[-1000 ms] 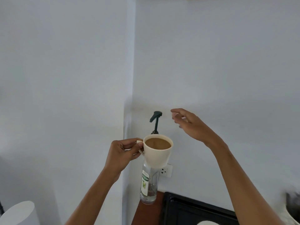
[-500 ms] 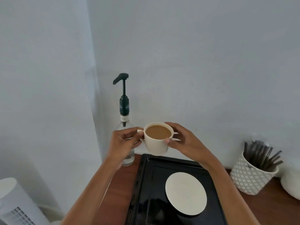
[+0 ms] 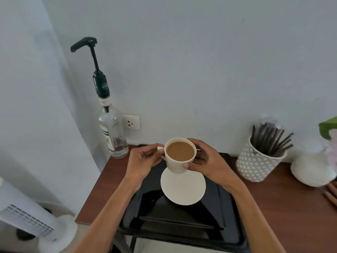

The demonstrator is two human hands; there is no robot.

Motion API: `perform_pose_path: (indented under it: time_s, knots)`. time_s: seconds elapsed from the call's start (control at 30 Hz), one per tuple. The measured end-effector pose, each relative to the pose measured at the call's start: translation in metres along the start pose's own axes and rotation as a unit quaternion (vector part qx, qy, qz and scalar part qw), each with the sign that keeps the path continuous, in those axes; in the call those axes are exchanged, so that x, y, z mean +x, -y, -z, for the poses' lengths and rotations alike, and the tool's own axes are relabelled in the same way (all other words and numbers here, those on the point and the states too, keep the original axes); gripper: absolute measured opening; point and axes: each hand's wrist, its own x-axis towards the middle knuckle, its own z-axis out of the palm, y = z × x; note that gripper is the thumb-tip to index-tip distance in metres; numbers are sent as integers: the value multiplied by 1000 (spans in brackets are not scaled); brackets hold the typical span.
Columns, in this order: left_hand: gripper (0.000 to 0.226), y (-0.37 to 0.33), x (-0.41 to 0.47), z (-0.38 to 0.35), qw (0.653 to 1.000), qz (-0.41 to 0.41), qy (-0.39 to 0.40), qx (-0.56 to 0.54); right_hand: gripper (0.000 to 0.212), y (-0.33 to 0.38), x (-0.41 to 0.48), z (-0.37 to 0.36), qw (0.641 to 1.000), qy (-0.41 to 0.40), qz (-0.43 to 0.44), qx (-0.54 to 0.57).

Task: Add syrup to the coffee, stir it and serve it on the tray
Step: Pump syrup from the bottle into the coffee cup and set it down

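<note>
A cream cup of milky coffee (image 3: pixel 179 161) hangs in the air just above the far edge of a white saucer (image 3: pixel 183 189). The saucer lies on a black tray (image 3: pixel 224 212). My left hand (image 3: pixel 144 161) pinches the cup's handle. My right hand (image 3: pixel 207 162) wraps the cup's right side. A clear syrup bottle (image 3: pixel 112 132) with a dark pump stands at the table's back left corner, apart from both hands.
A patterned white pot of dark stir sticks (image 3: pixel 260 157) stands right of the tray. Beyond it is a white vase (image 3: pixel 310 168). A wall socket (image 3: pixel 131 121) is behind the bottle. A white fan (image 3: pixel 27 216) stands on the floor, left of the wooden table (image 3: pixel 284 207).
The cup came away from the pump and down over the tray. My right hand left the pump and took the cup's side. The view tilted down.
</note>
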Motion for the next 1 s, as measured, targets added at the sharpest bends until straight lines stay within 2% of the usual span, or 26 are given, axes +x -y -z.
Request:
perform_pose_path:
  time_s: [0.13,0.73,1.0]
  knots:
    - [14,18,-9,-11,1000,9,2,0,76,-23,-12,2,1000,-5,-17,-1]
    - [17,69,-4,3,994,99,54,13,83,-65,-29,-21,995,-44,-91,5]
    - [20,74,1,2,992,107,72,13,85,-69,-31,-19,994,-48,-101,20]
